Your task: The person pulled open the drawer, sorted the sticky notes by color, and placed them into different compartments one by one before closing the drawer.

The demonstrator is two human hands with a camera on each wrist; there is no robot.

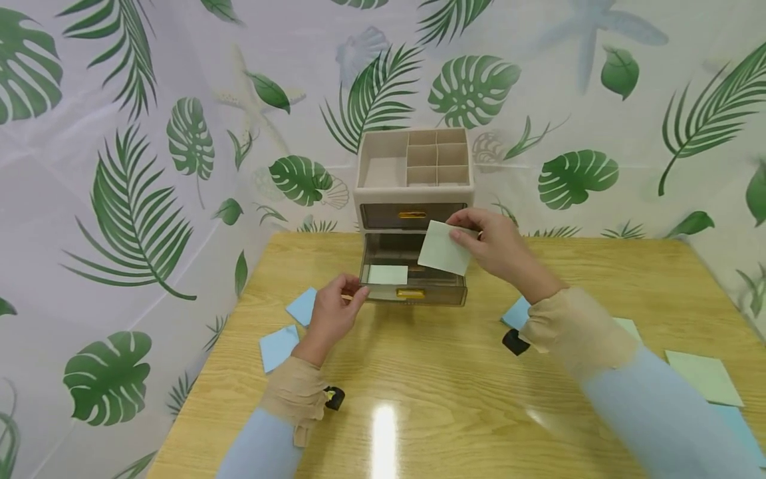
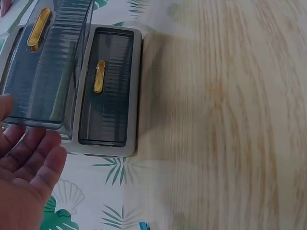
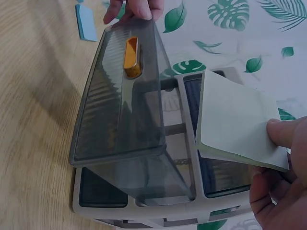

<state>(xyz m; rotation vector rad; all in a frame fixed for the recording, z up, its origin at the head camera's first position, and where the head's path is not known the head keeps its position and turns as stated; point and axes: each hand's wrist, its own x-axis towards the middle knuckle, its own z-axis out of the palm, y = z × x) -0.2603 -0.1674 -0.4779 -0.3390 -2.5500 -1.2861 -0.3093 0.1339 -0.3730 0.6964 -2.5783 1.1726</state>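
A small beige desk organizer (image 1: 414, 194) has its middle drawer (image 1: 439, 296) pulled out; the drawer is smoky and see-through with a gold handle. My left hand (image 1: 336, 307) grips the drawer's front left corner, thumb at the front and fingers along the side. Above the drawer's right part, my right hand (image 1: 492, 245) pinches a pale green sticky note pad (image 1: 441, 247) between thumb and fingers. The pad is tilted, and its layered edge shows in the right wrist view. Another pale green pad (image 1: 387, 275) lies inside the drawer, on the left.
Blue sticky note pads (image 1: 278, 347) lie left of the organizer, with another blue pad (image 1: 516, 313) by my right wrist. At the table's right lie more green pads (image 1: 705, 378) and a blue one. The closed top drawer (image 1: 389, 215) sits under divided compartments. A leaf-patterned cloth hangs behind.
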